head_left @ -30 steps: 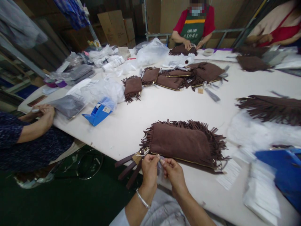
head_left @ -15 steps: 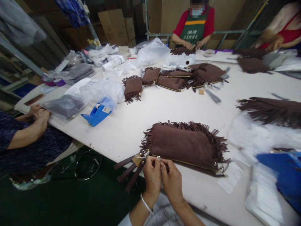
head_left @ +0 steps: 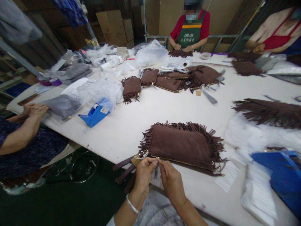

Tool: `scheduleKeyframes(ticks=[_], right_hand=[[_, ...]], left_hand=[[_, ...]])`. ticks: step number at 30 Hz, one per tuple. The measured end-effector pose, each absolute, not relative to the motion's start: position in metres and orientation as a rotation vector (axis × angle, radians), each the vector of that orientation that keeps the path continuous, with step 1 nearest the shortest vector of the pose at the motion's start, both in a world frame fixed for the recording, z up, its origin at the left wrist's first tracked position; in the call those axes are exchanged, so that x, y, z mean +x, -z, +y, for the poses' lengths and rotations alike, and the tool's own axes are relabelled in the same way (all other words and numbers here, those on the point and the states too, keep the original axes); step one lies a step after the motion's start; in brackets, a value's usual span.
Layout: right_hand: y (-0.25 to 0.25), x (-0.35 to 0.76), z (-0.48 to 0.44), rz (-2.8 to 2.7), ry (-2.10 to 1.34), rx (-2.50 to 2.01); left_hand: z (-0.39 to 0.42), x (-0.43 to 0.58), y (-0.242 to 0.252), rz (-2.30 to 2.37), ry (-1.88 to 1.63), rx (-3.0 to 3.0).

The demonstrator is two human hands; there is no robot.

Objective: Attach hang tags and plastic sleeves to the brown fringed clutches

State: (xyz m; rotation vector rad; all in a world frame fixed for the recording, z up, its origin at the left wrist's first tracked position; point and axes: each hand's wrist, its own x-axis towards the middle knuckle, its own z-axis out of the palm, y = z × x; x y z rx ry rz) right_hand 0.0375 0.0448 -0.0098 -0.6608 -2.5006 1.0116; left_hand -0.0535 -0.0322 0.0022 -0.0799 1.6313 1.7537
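Note:
A brown suede fringed bag [head_left: 181, 145] lies flat near the front edge of the white table [head_left: 164, 106]. My left hand [head_left: 144, 172] and my right hand [head_left: 171, 179] meet at the bag's gold zipper edge, both pinched closed on a small thing by the zipper pull that I cannot make out. A paper tag and brown tassel strips [head_left: 124, 169] hang off the bag's left corner over the table edge, next to my left hand.
Several more fringed bags [head_left: 174, 78] lie mid-table and one at right [head_left: 270, 111]. A blue tape dispenser [head_left: 95, 114], plastic bags [head_left: 103, 89], white sheets [head_left: 258, 191] and a blue object [head_left: 282, 169] surround them. Other people work at left [head_left: 25, 131], far side [head_left: 190, 28] and far right.
My hands parted slightly and stay pinched at the zipper edge. The person at left shifted their hands, and the person at the far side lowered theirs onto a bag.

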Motion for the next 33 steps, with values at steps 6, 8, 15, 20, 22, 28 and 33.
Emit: scheduleKeyframes(ticks=[6, 8, 15, 20, 22, 28, 33], right_hand=[[-0.001, 0.036, 0.052, -2.289, -1.314, -0.72], [-0.001, 0.036, 0.052, -2.199, -1.479, -0.83], [0.009, 0.039, 0.045, -1.785, -1.867, -1.158], [0.006, 0.038, 0.043, -1.846, -1.754, -1.176], [0.004, 0.036, 0.043, -1.905, -1.679, -1.162], [0.004, 0.033, 0.041, -2.109, -1.37, -0.994], [0.005, 0.032, 0.043, -2.234, -1.19, -0.808]], left_hand=[[-0.027, -0.057, 0.001, 1.39, -1.793, -0.296], [-0.024, -0.055, 0.002, 1.446, -1.81, -0.276], [-0.014, -0.047, 0.009, 1.636, -1.821, -0.236], [-0.015, -0.045, 0.008, 1.622, -1.824, -0.26], [-0.016, -0.045, 0.009, 1.624, -1.835, -0.262], [-0.018, -0.04, 0.011, 1.623, -1.906, -0.245], [-0.019, -0.037, 0.014, 1.702, -1.947, -0.237]])
